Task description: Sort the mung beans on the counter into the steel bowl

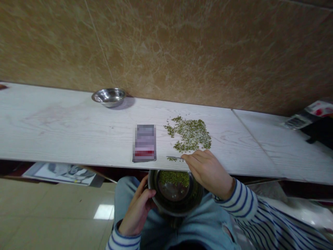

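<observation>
While left hand (142,205) grips metal bowl (194,198) below edge of counter (78,135), green grains (177,178) inside, right hand (205,170) pinches thin tool (175,157) beside few stray grains (171,159); loose grains (195,132) spread just beyond.

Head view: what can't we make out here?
All in the head view:
Phone screen: masked by pixelation.
Thin tool, grip end: hidden by the right hand.
Left hand, some fingers: behind the lower bowl.
Lower bowl's far rim: under the counter edge.
Packet: blurred, cut off at right.
Green beans: too small to count.
</observation>
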`<state>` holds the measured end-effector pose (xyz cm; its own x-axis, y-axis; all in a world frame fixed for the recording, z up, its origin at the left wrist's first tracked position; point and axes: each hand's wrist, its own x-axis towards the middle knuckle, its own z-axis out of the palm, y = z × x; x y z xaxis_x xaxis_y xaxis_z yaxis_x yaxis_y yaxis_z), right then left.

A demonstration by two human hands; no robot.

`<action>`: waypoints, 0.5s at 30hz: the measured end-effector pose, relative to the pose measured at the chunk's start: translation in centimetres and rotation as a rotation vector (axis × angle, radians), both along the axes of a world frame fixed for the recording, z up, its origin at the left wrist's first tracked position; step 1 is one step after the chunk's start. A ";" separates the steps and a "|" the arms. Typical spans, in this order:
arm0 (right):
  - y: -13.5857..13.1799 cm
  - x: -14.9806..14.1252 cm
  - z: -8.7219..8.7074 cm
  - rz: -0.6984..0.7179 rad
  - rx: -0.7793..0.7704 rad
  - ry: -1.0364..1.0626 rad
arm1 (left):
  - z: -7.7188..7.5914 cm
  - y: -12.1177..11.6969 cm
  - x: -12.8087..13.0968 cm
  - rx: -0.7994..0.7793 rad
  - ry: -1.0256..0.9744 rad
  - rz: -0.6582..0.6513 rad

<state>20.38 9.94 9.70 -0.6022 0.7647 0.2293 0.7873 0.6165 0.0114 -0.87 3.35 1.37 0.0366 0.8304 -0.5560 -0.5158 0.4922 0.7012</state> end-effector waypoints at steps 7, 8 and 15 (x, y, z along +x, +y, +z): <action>-0.7 0.3 -0.1 0.062 -0.067 0.046 | 0.0 0.1 -0.1 0.012 -0.012 -0.006; -0.9 0.3 -0.1 0.067 -0.068 0.051 | 0.0 0.1 -0.1 0.015 -0.015 -0.012; -2.1 0.5 0.1 0.086 -0.048 0.098 | -0.2 0.0 0.3 0.022 -0.037 -0.021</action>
<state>20.90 7.88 9.77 -0.6428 0.7226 0.2543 0.7272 0.6800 -0.0942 -0.58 3.32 1.17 0.0743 0.8412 -0.5355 -0.5317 0.4878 0.6924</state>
